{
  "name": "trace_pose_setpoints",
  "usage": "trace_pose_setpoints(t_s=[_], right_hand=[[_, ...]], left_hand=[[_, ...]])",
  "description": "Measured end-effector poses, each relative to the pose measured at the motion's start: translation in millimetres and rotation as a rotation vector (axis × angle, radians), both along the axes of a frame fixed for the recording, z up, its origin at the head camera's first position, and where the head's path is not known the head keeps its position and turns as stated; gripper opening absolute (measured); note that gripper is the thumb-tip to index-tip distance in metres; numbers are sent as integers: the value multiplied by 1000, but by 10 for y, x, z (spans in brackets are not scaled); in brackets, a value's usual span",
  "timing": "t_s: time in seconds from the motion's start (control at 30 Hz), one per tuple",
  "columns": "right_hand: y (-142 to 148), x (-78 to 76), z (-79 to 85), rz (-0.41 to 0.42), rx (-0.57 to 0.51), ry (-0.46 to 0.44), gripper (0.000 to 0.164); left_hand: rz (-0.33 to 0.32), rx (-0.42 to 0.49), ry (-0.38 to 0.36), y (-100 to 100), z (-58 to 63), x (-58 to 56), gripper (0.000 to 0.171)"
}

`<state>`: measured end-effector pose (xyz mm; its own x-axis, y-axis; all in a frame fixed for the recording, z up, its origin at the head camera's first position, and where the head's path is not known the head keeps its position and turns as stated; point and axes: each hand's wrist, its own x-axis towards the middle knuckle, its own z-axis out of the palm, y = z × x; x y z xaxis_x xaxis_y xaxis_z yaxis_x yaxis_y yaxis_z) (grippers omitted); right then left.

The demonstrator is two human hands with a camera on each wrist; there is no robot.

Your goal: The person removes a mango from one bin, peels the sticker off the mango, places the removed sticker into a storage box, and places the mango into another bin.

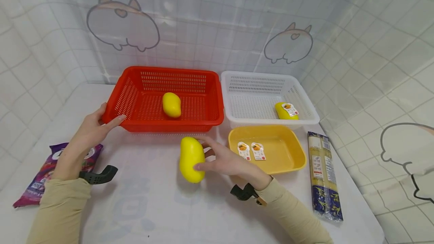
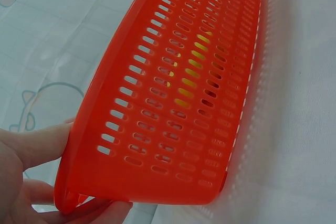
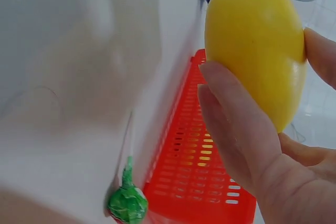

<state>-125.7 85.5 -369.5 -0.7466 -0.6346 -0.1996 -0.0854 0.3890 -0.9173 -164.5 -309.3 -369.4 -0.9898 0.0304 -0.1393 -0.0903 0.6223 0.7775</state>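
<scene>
In the head view my right hand (image 1: 225, 158) grips a smooth yellow mango (image 1: 191, 160) in front of the baskets. The right wrist view has the same mango (image 3: 254, 51) between thumb and fingers, its small green stem end at the top. My left hand (image 1: 93, 125) holds the near left corner of a red slotted basket (image 1: 162, 128). Up close in the left wrist view, the fingers and thumb clasp the rim of that red basket (image 2: 152, 187). Another yellow mango (image 1: 171, 105) lies inside the red basket.
A white basket (image 1: 234, 101) at the back right holds a labelled mango (image 1: 282, 112). Before it sits a yellow tray (image 1: 279, 151) with two stickers (image 1: 257, 151). A noodle packet (image 1: 324, 176) lies right, a purple snack bag (image 1: 37, 180) left. A green-wrapped lollipop (image 3: 127, 203) lies near the red basket.
</scene>
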Motion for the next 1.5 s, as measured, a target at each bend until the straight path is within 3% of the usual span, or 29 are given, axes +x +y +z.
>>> trace_pose_setpoints(t_s=[0.57,1.5], right_hand=[[-4,-168,222,29,46,86,77],[-55,-509,473,-1,103,77,77]], left_hand=[[0,1,21,13,-6,-2,95],[4,8,2,20,6,19,95]])
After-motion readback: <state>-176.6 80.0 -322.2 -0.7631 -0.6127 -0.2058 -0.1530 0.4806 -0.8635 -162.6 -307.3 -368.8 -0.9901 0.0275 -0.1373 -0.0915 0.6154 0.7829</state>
